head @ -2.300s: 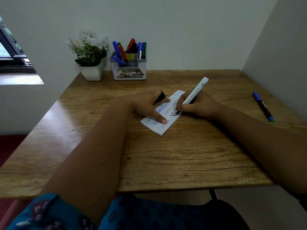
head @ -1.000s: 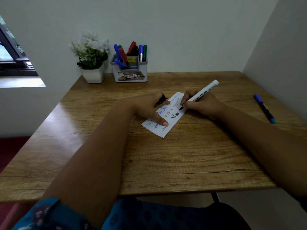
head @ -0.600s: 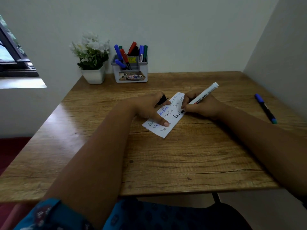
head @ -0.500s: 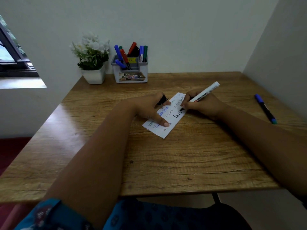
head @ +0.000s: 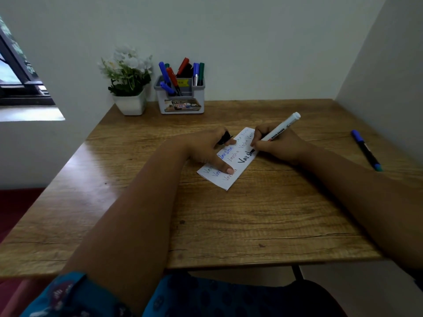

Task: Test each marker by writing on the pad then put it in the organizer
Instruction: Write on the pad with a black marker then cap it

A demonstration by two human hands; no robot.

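The writing test is judged to be in hand: a white-barrelled marker (head: pixel 278 131) is gripped in the right hand (head: pixel 274 145), fingers curled round the barrel, with its black tip set on the pad (head: pixel 231 179), which lies on the bench (head: pixel 251 213) a little beyond its middle. The pad is pressed flat by the left hand (head: pixel 206 149), one finger stretched along the paper, while a black cap (head: pixel 224 138) (presumably this marker's own) is pinched between the thumb and the other fingers. In heavy black, "Varsh" can be read at the tip, the word seemingly unfinished; fainter lines reading "Varsha" are seen alongside, one in blue. "WHITE BOARD" is printed on the barrel. Next, the word would probably be completed, the cap refitted, and the marker carried to the grey organizer (head: pixel 180 97) at the far edge, left of centre, where several markers already stand; its label shows "OP", the rest being illegible. Another blue marker (head: pixel 366 151) lies untested at the far right.
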